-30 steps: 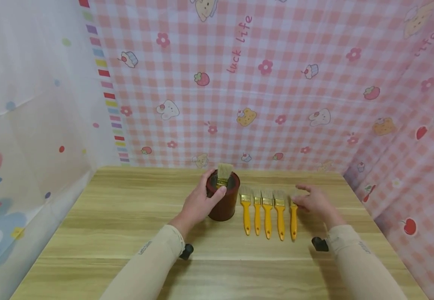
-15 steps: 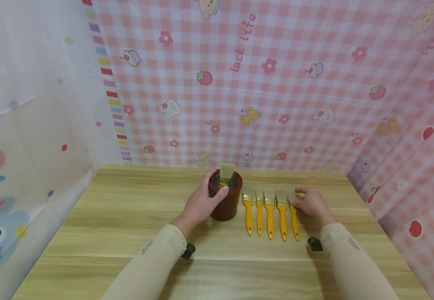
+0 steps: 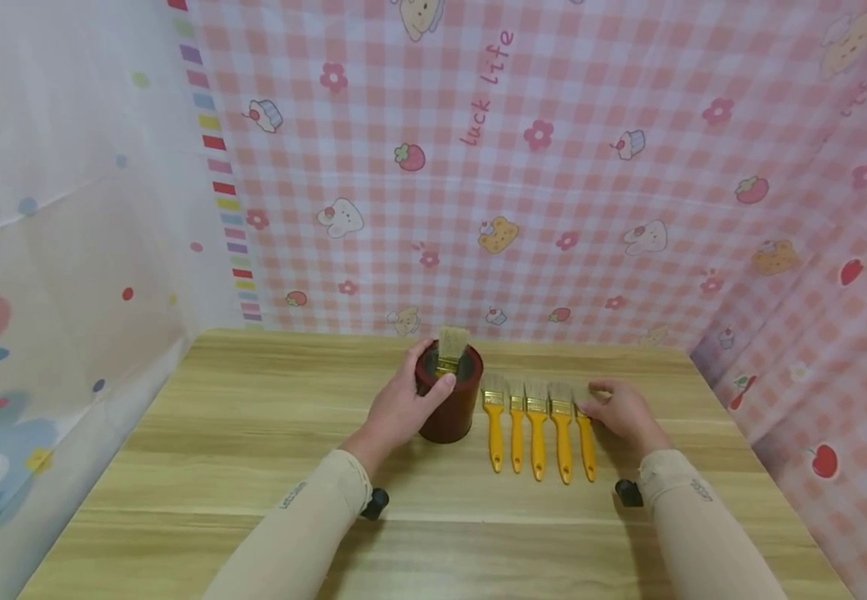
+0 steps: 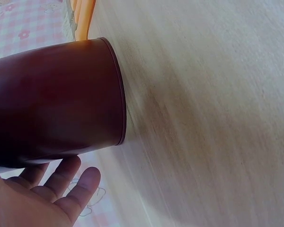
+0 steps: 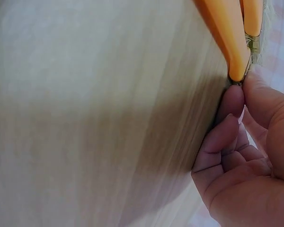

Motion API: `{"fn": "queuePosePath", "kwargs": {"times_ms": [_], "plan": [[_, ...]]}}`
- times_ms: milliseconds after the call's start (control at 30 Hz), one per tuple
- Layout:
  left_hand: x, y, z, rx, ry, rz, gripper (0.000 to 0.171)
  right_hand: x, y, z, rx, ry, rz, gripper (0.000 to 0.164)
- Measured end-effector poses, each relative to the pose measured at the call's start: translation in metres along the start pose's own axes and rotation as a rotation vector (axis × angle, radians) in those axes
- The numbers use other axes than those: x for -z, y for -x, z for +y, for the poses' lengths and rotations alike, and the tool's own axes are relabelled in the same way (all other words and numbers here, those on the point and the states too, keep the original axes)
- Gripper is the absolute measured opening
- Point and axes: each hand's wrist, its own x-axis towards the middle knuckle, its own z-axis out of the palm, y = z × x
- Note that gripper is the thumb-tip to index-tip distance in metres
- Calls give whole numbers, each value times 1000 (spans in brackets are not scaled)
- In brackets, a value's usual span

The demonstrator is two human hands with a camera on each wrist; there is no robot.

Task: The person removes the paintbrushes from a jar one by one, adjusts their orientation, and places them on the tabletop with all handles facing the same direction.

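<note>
A dark red cylindrical pot point(image 3: 448, 417) stands upright on the table, with a paintbrush point(image 3: 452, 342) in it, bristles up. My left hand point(image 3: 403, 400) grips the pot from its left side, thumb at the near rim. In the left wrist view, fingers point(image 4: 85, 182) lie along the pot's wall. Right of the pot, several yellow-handled paintbrushes point(image 3: 537, 446) lie in a row, bristles away from me. My right hand point(image 3: 623, 411) pinches the rightmost paintbrush point(image 3: 587, 450) near its metal band, thumb and fingertip meeting there in the right wrist view. Its bristles are partly hidden by the fingers.
The wood-grain table point(image 3: 253, 517) reaches back to a pink checked cloth point(image 3: 373, 183). A white printed cloth point(image 3: 66, 208) hangs on the left, and more pink cloth point(image 3: 846, 350) on the right. Black wrist devices point(image 3: 376, 503) show below both hands.
My right hand has shifted slightly left, bringing the bristle end of the rightmost paintbrush closer to its neighbour and tilting it. My left hand stays on the pot. The head view has moved a little.
</note>
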Motion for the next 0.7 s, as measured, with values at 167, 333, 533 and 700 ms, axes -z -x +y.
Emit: {"fn": "queuePosePath", "kwargs": {"times_ms": [167,333,533,700], "plan": [[1,0,-2,-7,4,2,78,-1,1,-1,10,8,4,63],[0,0,-2,-10,1,3,77,-1,2,0,25,22,1,68],[0,1,-1,-5,-7,-1,77,-2,1,3,22,9,-1,72],[1,1,0,-3,-8,-1,78,-2,1,2,20,24,16,71]]}}
